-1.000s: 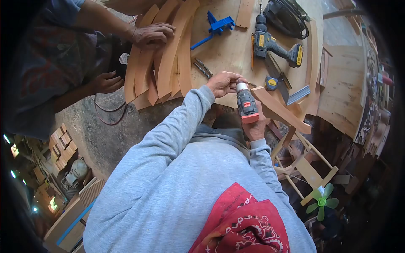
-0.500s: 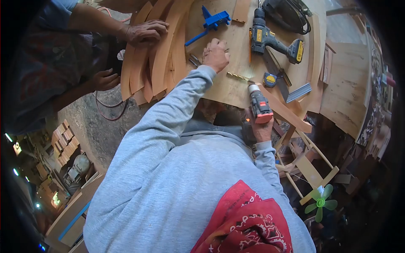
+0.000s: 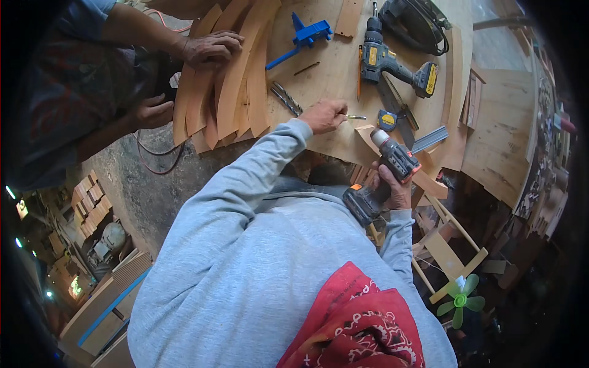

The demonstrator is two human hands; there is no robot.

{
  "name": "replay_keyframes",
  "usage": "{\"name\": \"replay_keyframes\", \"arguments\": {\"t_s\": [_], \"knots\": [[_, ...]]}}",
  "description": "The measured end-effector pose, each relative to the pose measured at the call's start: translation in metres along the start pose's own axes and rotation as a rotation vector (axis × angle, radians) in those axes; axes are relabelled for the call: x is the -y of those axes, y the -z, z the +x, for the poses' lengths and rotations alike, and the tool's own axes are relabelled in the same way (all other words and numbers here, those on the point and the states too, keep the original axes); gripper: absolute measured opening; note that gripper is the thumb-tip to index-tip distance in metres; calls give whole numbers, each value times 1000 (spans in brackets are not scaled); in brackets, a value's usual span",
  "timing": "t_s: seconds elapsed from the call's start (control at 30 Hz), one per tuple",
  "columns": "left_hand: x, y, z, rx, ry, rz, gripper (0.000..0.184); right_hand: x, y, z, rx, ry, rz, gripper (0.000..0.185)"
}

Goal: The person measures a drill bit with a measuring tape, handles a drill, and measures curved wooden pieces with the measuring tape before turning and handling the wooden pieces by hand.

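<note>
My right hand [image 3: 397, 185] is wrapped round the grip of a cordless drill [image 3: 396, 156], its grey chuck pointing up and left with no bit showing in it. My left hand [image 3: 325, 116] pinches a drill bit [image 3: 356, 117], whose end sticks out to the right, over the near edge of the wooden bench [image 3: 334, 144]. Beside my left hand lie more drill bits [image 3: 286, 98]. A thin brown bit [image 3: 307, 68] rests farther up. A tape measure [image 3: 387, 120] sits near the drill's chuck.
A co-worker's hand [image 3: 215, 47] rests on curved wooden pieces [image 3: 245, 73] at the left. A blue jig [image 3: 311, 32], a yellow-and-grey drill [image 3: 383, 60], a pencil [image 3: 359, 73] and a black corded tool [image 3: 414, 24] lie at the back. A green fan [image 3: 460, 300] stands lower right.
My left hand left the drill's chuck, reached up the bench and came back with a bit in it. The thin brown bit now lies on the bench. The drill moved right and tilted.
</note>
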State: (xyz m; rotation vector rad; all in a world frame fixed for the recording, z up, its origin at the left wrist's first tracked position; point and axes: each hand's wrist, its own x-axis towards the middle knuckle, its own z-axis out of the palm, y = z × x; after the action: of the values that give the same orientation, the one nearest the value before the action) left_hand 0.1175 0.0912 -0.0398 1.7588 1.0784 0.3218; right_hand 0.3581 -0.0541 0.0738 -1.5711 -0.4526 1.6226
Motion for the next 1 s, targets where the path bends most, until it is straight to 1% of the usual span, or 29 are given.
{"name": "replay_keyframes", "arguments": {"t_s": [0.03, 0.07, 0.17, 0.2, 0.23, 0.3, 0.4, 0.5, 0.6, 0.7, 0.73, 0.83, 1.0], "knots": [[-6, 10, -5, 69, 58, -216, 17, 5, 0, -1, 15, -21, 49, 44], [-11, 16, -11, 68, 121, -406, 14, 5, 7, 1, 89, -38, 78, 51], [-35, 46, -34, 52, 193, -773, 13, 6, 16, 2, 206, -48, 132, 52], [-37, 52, -42, 41, 152, -896, 15, 7, 18, 2, 243, -65, 168, 53], [-41, 58, -49, 38, 129, -943, 17, 7, 20, 1, 281, -83, 205, 54], [-50, 74, -64, 29, 81, -1035, 22, 8, 17, 0, 357, -103, 266, 57], [-72, 98, -84, 52, 41, -1062, 27, 11, 8, -4, 456, -126, 324, 59], [-93, 117, -100, 53, -16, -977, 29, 12, 0, -4, 503, -152, 378, 62], [-89, 113, -103, 47, -18, -1039, 30, 13, -11, -5, 523, -155, 437, 66], [-84, 101, -107, -68, -37, -1245, 33, 13, -19, -4, 567, -138, 464, 68], [-81, 95, -106, -133, -68, -1257, 32, 14, -22, -5, 579, -123, 467, 68], [-81, 86, -107, -192, -92, -1365, 32, 12, -29, -8, 603, -88, 484, 69], [-86, 83, -108, -220, -117, -1398, 30, 8, -43, -15, 610, -68, 493, 70]]}}
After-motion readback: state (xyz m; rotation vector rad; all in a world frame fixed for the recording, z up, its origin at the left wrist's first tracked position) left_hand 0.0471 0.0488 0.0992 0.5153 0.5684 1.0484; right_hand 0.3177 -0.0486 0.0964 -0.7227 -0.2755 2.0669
